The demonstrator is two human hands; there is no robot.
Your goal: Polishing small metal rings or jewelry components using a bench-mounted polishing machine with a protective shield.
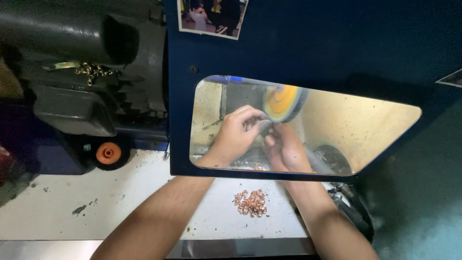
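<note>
Both my hands reach behind a clear window (365, 130) set in a dark blue guard. My left hand (236, 137) and my right hand (285, 150) pinch one small piece (267, 131) together, pressed against the lower edge of a spinning orange and grey buffing wheel (283, 103). The piece is too small and blurred to name. A pile of small copper-coloured rings (251, 202) lies on the white bench between my forearms.
The dark blue guard (337, 43) has a photo (211, 17) stuck on top. A grey motor housing (82, 72) sits at the left with gold rings (94, 72) hung on it. An orange round knob (108, 153) is below. The bench (96, 202) is stained.
</note>
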